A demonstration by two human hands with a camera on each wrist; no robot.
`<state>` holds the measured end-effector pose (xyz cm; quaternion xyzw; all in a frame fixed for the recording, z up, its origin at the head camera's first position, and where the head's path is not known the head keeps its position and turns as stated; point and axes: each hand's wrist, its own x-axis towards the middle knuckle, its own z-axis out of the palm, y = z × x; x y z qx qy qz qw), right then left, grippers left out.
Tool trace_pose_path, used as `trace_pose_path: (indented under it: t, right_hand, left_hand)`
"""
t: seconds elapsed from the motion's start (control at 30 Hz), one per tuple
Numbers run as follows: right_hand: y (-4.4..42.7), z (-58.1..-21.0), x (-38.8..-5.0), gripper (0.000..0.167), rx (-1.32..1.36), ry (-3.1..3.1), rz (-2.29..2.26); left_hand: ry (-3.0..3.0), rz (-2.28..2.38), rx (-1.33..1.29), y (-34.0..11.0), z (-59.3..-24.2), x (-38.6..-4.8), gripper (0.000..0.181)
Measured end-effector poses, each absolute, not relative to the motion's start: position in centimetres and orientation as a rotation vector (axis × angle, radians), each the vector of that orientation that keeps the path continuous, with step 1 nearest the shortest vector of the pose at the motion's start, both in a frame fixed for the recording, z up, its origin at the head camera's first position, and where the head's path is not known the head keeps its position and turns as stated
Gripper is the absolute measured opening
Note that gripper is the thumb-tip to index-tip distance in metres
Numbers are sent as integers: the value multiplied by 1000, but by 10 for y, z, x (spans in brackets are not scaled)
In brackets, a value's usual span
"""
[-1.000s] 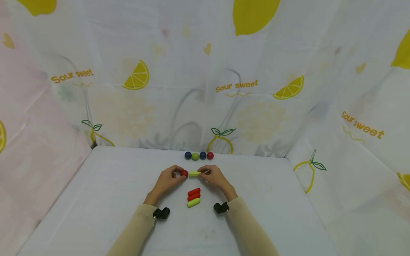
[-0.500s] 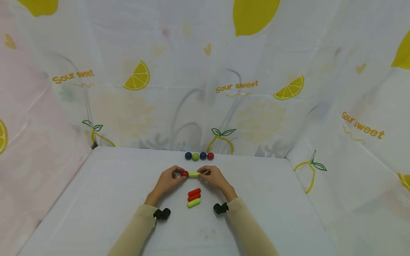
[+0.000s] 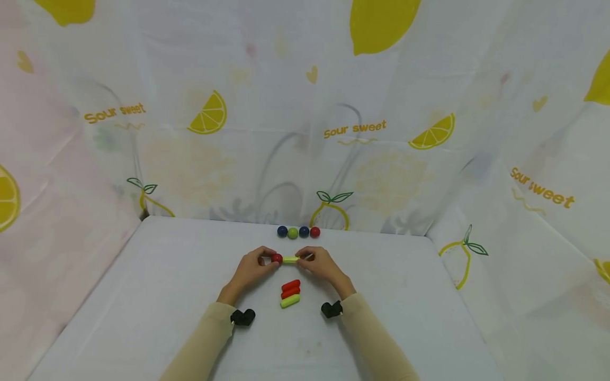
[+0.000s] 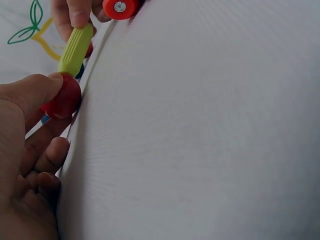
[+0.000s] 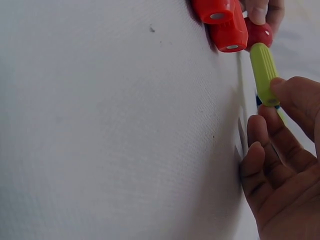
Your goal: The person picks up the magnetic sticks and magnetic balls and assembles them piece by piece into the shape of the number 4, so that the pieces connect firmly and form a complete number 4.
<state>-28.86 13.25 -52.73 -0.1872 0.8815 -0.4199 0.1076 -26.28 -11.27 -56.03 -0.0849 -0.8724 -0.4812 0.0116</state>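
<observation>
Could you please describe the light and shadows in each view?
Head view: soft, fairly even light, a faint shadow beside the right sleeve; left wrist view: the tabletop dims toward the picture's right edge; right wrist view: a small glint on the red ball, a soft shadow on the tabletop beside the right hand.

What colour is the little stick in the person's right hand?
Yellow-green; the stick shows best in the left wrist view.

The place looked like a small staged booth, though the kind of room around it could not be told. A white-topped table [image 3: 405,296] stood against pale, creased sheeting [image 3: 276,79], printed with lemons [image 3: 385,24], which closed in its back and both sides.
</observation>
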Motion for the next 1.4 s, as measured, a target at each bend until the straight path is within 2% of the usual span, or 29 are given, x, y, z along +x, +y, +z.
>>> trace_pose_path:
  t: [0.33, 0.77, 0.97, 1.2, 1.4]
  right_hand:
    - [134, -521, -294, 20, -601, 2611, -1096]
    - [129, -493, -318, 47, -742, 2664, -913]
    - [119, -485, -331, 48, -766, 2736, -872]
    - [104, -485, -346, 54, -712, 2777, -890]
    - [94, -489, -355, 52, -570, 2748, -1101]
  left_hand:
    - [-2726, -1474, -259, -114, -561, -266, 31]
    - [-2745, -1483, -229, -111, -563, -266, 29]
    - [-2742, -1484, -234, -111, -564, -265, 28]
    - [-2751, -1481, -231, -111, -564, -265, 29]
    - [-2739, -1489, -239, -111, -564, -263, 28]
